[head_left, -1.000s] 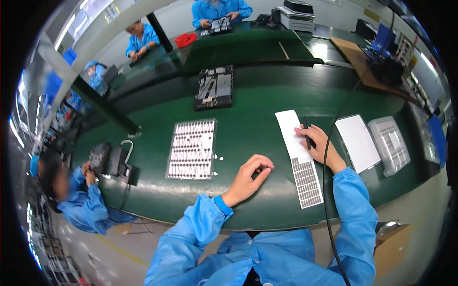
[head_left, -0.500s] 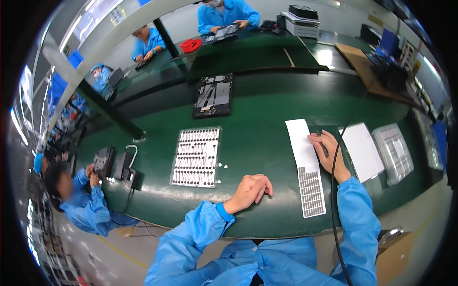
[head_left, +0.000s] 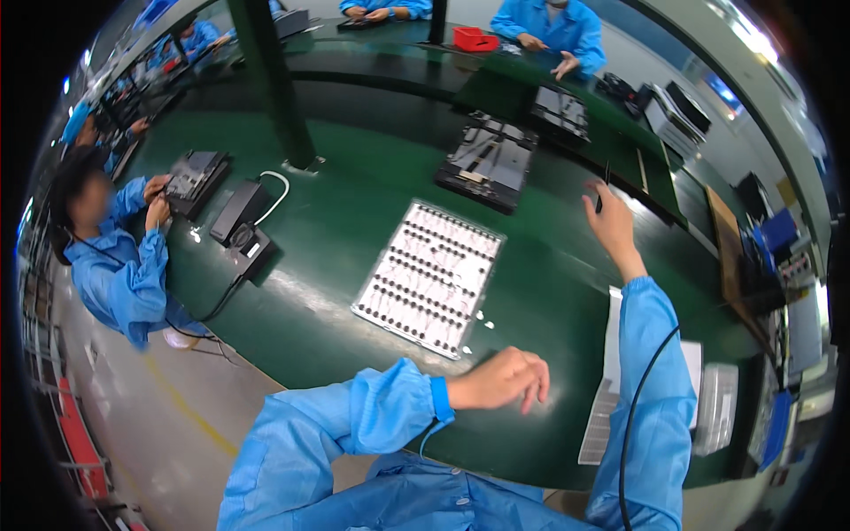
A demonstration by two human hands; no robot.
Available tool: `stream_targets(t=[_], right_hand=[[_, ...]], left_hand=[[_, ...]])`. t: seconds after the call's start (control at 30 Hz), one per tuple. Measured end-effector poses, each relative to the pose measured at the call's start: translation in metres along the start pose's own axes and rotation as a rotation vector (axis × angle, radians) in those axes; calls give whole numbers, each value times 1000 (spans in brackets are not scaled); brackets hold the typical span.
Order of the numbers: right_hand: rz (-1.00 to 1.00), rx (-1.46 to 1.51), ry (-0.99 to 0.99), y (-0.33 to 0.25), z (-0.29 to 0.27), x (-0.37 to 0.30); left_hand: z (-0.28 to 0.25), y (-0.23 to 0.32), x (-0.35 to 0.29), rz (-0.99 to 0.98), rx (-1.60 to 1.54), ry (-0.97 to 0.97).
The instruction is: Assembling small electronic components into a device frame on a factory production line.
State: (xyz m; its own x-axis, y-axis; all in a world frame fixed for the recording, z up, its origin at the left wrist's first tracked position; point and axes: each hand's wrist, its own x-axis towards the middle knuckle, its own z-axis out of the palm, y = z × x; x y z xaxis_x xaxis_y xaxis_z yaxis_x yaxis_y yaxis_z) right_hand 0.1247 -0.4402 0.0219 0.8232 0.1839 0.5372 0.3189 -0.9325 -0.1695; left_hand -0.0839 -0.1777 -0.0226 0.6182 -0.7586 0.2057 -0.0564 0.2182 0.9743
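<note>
My right hand (head_left: 611,228) is raised over the green table at the right, its fingers closed on a thin dark tool (head_left: 601,202) whose kind I cannot make out. Near the front edge, my left hand (head_left: 503,380) has loosely bent fingers, somewhat apart, and nothing visible in them. Just beyond it lies a white sheet (head_left: 429,279) bearing rows of small round black parts with thin wires. An opened flat black device (head_left: 490,164) rests farther back. Partly under my right forearm is a strip of labels (head_left: 600,423) with printed grey cells.
A clear plastic package (head_left: 717,411) lies at the right. Black boxes with cables (head_left: 241,212) stand left, near a green post (head_left: 274,97). One co-worker (head_left: 115,230) handles a device at the left. Across the table sits another person (head_left: 553,40) near a second device (head_left: 560,111) and red bin (head_left: 475,39).
My view has turned to the right side up and tilted. My right hand has left the label strip and reached farther out. The far co-worker has let go of the device.
</note>
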Motion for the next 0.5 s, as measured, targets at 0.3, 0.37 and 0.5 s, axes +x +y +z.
stream_targets(t=[0.3, 0.37, 0.5], right_hand=[[-170, -619, -86, 21, 119, 173], [-227, -656, -95, 47, 143, 203], [-302, -728, -80, 77, 168, 229]], left_hand=[[4, 0, 0, 146, -21, 34], [6, -1, 1, 141, -29, 86], [7, -9, 2, 94, -123, 27]])
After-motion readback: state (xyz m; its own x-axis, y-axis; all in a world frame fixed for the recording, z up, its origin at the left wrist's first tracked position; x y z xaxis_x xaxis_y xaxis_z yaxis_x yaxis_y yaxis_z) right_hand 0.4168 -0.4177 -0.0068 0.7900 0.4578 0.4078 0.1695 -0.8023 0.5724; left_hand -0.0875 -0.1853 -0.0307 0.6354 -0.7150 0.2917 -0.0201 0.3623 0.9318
